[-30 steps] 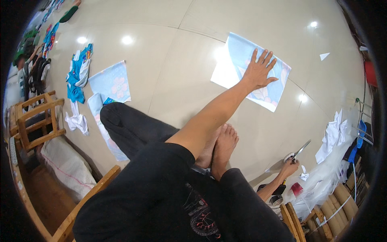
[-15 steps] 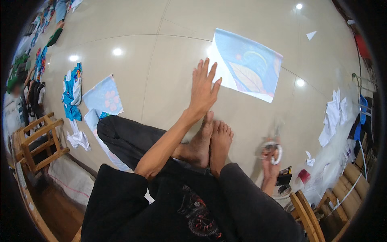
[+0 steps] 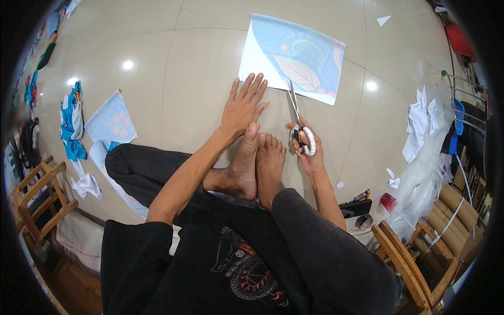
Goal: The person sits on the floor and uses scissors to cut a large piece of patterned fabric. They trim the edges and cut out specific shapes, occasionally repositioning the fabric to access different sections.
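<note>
A pale blue printed fabric piece (image 3: pixel 310 58) with leaf and flower shapes and a white corner lies flat on the tiled floor in front of me. My left hand (image 3: pixel 244 105) is flat with fingers spread, its fingertips at the fabric's white near edge. In my right hand (image 3: pixel 310 149) is a pair of scissors (image 3: pixel 296 107); one handle loop is wrapped in white. The blades point away from me, slightly apart, with their tips over the fabric's near edge. My bare feet rest on the floor just behind my hands.
At left lie another blue flowered fabric piece (image 3: pixel 113 121) and a teal and white cloth bundle (image 3: pixel 72 123), near a wooden stool (image 3: pixel 42 197). White scraps (image 3: pixel 417 126), clear plastic and a tape roll (image 3: pixel 364 221) lie at right. Cardboard rolls (image 3: pixel 454 210) stand beyond a wooden frame.
My right hand has brought the scissors from the right side up to the fabric's near edge. My left hand stays spread by the fabric. The whole view has shifted somewhat.
</note>
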Demonstrator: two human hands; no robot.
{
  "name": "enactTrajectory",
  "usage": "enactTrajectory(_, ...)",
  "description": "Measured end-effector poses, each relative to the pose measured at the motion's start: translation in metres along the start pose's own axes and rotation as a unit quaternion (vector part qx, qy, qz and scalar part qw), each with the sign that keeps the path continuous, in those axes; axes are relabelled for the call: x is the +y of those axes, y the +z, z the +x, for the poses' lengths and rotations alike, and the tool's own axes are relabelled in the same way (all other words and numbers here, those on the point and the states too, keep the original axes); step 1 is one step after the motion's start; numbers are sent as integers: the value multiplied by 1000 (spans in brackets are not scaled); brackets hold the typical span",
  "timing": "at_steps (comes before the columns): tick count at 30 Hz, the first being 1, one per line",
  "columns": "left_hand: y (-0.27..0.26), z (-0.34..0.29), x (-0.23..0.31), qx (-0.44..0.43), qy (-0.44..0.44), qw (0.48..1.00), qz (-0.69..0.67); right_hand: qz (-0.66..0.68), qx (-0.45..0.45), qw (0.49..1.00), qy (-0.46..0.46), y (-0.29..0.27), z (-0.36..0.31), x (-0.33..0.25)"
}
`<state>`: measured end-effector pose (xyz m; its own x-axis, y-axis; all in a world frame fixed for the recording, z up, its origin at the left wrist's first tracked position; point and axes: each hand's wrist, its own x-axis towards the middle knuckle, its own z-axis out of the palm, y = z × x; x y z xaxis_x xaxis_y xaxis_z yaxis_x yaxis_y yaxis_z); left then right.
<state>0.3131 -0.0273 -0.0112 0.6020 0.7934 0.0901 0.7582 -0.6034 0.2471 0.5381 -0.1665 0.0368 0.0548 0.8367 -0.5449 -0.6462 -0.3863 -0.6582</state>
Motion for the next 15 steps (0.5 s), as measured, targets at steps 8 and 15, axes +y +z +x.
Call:
enactTrajectory(8, -3, 1, 1, 2, -7, 1000, -6, -74, -17, 997, 23, -15, 18, -25)
enactTrajectory(15, -3, 1, 1, -3, -6, 1000, -16, -91, -14, 995, 43, -14, 25, -35)
